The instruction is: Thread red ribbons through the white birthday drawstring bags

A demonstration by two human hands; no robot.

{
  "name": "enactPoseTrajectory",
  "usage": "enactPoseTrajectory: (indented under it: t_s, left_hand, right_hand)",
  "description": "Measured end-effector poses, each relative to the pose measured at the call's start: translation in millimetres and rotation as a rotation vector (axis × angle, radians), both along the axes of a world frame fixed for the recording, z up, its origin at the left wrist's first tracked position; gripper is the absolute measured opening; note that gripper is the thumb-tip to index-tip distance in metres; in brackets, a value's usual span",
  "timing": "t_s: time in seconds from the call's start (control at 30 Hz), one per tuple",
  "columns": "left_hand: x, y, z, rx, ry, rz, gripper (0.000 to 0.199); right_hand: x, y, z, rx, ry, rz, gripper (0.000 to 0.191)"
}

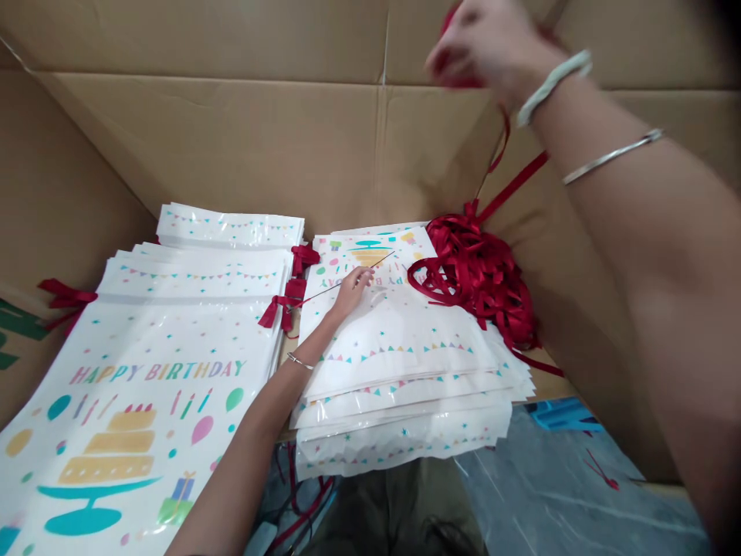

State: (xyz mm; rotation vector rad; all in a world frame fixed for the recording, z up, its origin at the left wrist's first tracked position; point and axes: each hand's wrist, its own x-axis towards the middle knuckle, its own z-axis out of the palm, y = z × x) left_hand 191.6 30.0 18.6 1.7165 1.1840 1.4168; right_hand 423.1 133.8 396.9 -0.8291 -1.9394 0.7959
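Note:
My left hand (354,287) is closed over the middle stack of printed white bags (399,324), with a thin dark stick (327,290) passing through its fingers. My right hand (478,46) is raised at the top, blurred, its fingers closed around red ribbon (461,71). A strip of ribbon hangs below it towards a tangled pile of red ribbon (483,270) on the right of the bags. At the left lies another stack of bags (156,340) reading "HAPPY BIRTHDAY", with red bows (283,309) at its sides.
Tall cardboard walls (231,139) rise behind and at both sides. A blue plastic object (564,415) and a small red ribbon scrap (607,480) lie on the grey floor (521,486) at the lower right. More red ribbon (304,517) hangs below the stacks.

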Motion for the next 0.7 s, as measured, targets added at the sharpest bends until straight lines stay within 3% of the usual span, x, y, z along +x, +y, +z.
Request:
enactPoseTrajectory:
  t_s: [0.07,0.13,0.17,0.23,0.3,0.37,0.5,0.6,0.7]
  left_hand:
    - [1.3,-0.3,8.0,-0.007,-0.158,-0.072,0.052]
    - [2.2,1.1,18.8,-0.045,-0.323,-0.132,0.066]
    - [2.1,2.1,25.2,-0.067,-0.403,-0.135,0.071]
    - [-0.5,3.7,39.2,-0.085,-0.54,-0.077,0.075]
    - [-7.6,3.8,53.4,-0.066,-0.612,-0.001,0.071]
    - [-18.7,2.1,65.7,-0.068,-0.579,0.024,0.062]
    - [-40.8,-3.7,78.9,-0.149,-0.257,0.09,0.042]
    - [-48.2,-7.4,82.2,-0.036,-0.131,0.177,0.034]
    - [-50.8,-10.8,85.9,-0.045,-0.127,0.066,0.041]
  right_hand:
    - [-46.1,-33.3,-51.8,0.007,-0.339,0.033,0.029]
    - [-83.3,-53.4,-105.3,-0.077,-0.464,0.129,0.009]
    - [-97.6,-58.3,-129.7,-0.133,-0.48,0.227,0.009]
    - [-117.1,-60.2,-170.3,-0.18,-0.471,0.293,0.01]
    - [-126.3,-56.8,-199.6,-0.19,-0.43,0.342,0.016]
    - [-128.4,-52.7,-219.5,-0.191,-0.378,0.4,0.02]
    - [-124.5,-49.2,-243.1,-0.256,-0.19,0.422,0.025]
    - [-119.5,-50.8,-254.4,-0.363,-0.021,0.494,0.03]
    - [-111.7,-52.4,-264.2,-0.412,0.037,0.595,0.035]
